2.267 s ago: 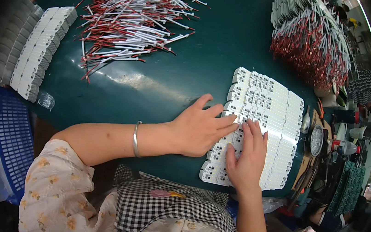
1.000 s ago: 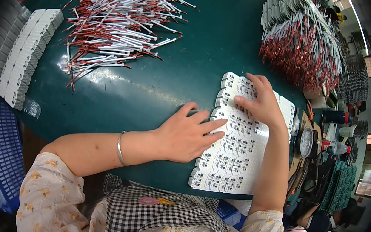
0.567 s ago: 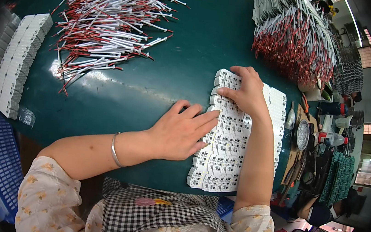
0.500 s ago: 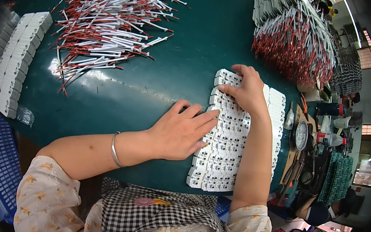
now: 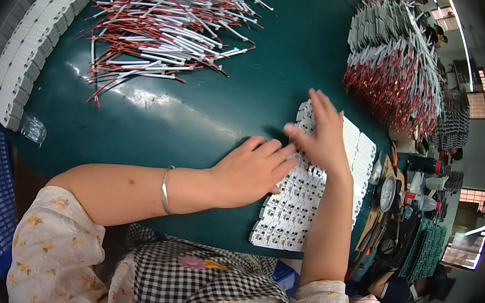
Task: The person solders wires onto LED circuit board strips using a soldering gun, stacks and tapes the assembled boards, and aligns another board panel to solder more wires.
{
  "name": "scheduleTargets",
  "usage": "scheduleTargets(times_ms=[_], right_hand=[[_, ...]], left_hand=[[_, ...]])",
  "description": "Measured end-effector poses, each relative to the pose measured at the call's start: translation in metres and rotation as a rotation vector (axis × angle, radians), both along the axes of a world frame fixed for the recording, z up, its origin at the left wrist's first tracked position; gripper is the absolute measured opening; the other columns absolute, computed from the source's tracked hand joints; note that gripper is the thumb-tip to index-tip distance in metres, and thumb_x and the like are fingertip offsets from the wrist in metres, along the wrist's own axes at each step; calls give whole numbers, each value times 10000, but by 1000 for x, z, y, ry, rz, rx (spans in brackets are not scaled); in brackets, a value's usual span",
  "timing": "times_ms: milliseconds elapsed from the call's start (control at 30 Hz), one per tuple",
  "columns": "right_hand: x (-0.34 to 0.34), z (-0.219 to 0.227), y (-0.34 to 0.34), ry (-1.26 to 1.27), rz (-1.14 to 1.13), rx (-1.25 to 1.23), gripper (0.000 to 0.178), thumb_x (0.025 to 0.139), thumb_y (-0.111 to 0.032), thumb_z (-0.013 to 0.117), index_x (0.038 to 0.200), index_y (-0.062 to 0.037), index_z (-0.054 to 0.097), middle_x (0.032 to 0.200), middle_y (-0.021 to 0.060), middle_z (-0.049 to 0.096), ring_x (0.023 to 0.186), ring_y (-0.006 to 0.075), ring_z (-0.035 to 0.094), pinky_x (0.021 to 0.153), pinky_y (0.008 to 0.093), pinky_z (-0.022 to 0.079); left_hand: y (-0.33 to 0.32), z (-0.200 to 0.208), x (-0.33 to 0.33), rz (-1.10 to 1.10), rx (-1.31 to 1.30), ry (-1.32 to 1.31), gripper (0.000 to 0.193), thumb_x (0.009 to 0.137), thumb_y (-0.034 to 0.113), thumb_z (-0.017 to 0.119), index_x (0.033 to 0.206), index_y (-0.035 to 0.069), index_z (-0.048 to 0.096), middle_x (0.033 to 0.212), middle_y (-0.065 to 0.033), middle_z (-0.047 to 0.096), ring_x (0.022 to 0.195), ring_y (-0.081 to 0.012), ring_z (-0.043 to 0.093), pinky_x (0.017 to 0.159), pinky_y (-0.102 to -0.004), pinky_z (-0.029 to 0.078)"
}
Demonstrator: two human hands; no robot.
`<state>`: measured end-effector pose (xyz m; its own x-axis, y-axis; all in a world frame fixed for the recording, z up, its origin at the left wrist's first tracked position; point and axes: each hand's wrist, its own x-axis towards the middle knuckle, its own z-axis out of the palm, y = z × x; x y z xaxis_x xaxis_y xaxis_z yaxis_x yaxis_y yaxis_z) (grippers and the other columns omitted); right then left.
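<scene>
My left fingers [image 5: 282,169], slightly apart, stay at the left edge of the white circuit boards [image 5: 284,217], laid in rows on the green surface [image 5: 224,104]. Farther up, my right fingers [image 5: 320,109] just spread wide, blurred; reads as easing off the far rows. Red-and-white wires [image 5: 173,28] heaped beyond.

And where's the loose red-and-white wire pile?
In the head view, the wire pile lies upper left on the green table, right of the stacked white boards.
</scene>
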<state>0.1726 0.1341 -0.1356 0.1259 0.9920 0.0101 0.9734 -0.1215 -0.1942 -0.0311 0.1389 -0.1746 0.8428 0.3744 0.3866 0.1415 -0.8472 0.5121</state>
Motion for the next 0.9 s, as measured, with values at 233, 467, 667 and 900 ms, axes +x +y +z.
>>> scheduleTargets(times_ms=[233,467,667,900], right_hand=[[7,2,-13,89,104,-82,891,753,-311,759,1446,-13,285,1479,180,337,1428,340,193,1150,502,112],[8,4,-13,84,123,-86,880,740,-345,767,1421,5,333,1473,166,347,1423,325,212,1154,494,117],[10,9,-14,131,107,-131,862,713,-295,791,1402,9,371,1497,158,318,1428,327,199,1154,498,108],[-2,-6,-16,-68,132,-23,821,790,-346,718,1423,1,328,1504,155,303,1421,339,211,1140,528,133]], left_hand=[[3,1,-4,-71,-97,-109,609,751,294,714,1252,5,523,1270,-121,518,1175,-273,459,972,-416,367],[-2,1,-8,-41,1,25,662,731,377,716,1227,-21,533,1254,-105,531,1173,-262,459,969,-406,366],[-2,-1,-9,14,51,34,696,729,417,711,1243,-14,525,1249,-97,526,1178,-254,452,970,-398,358],[3,3,-8,-7,-10,106,656,731,444,701,1197,9,550,1222,-64,540,1171,-246,445,943,-407,365]])
